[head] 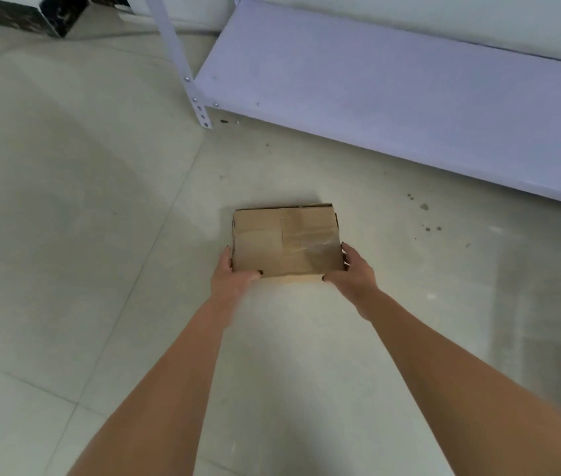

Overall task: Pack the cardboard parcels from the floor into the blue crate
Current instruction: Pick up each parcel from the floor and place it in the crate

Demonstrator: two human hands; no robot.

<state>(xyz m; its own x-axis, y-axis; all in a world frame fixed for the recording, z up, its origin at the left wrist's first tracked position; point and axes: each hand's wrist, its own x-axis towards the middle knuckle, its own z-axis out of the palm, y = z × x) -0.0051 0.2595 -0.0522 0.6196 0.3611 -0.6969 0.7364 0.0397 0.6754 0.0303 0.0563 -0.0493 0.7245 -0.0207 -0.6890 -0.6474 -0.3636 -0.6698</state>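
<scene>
- A pale tiled floor (100, 235) is seen, with the low board of a white metal shelf (375, 91) at the upper right; the blue crate is not shown.
- A flat, taped cardboard parcel (284, 240) is held at its two near corners, just above or on the floor; which cannot be told.
- The parcel is judged light and stiff, its tape perhaps slick; the short side edges are best taken.
- The left hand (232, 274) is wrapped round the near left corner, thumb laid on top.
- The right hand (354, 269) is curled round the near right corner.
</scene>
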